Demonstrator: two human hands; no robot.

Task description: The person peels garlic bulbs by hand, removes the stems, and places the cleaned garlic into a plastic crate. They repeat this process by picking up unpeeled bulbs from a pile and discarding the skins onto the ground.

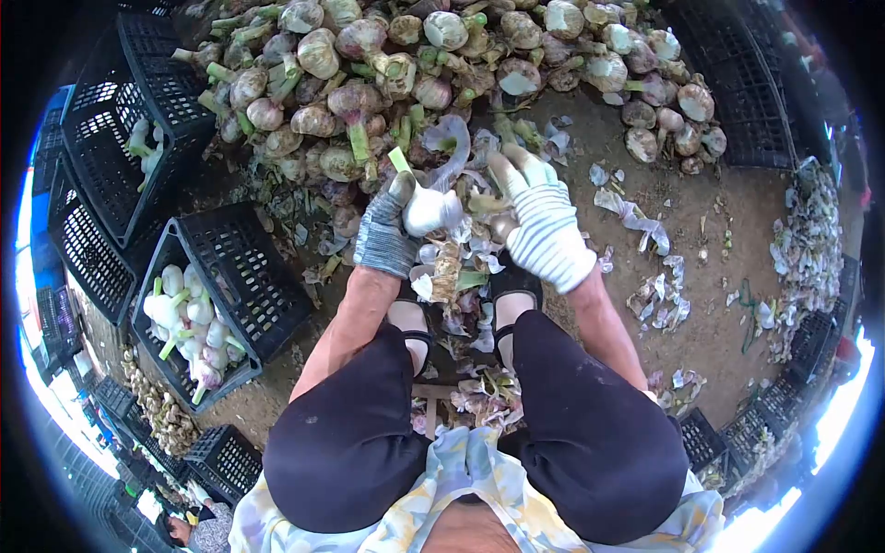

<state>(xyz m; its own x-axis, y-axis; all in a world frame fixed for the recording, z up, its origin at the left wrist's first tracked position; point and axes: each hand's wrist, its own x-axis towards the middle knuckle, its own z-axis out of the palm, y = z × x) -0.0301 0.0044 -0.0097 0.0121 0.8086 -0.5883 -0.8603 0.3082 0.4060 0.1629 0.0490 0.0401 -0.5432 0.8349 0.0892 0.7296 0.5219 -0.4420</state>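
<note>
My left hand, in a grey striped glove, grips a peeled white garlic bulb with a short green stem. My right hand, in a white striped glove, is just to its right, fingers spread near the bulb and a loose purple-white husk. Both hands hover above a heap of peeled skins between my feet. A large pile of unpeeled garlic bulbs lies directly beyond the hands.
A black crate at the left holds several peeled bulbs. Another black crate stands further left, more crates at the right. Loose skins litter the dirt floor. Another person sits at the bottom left.
</note>
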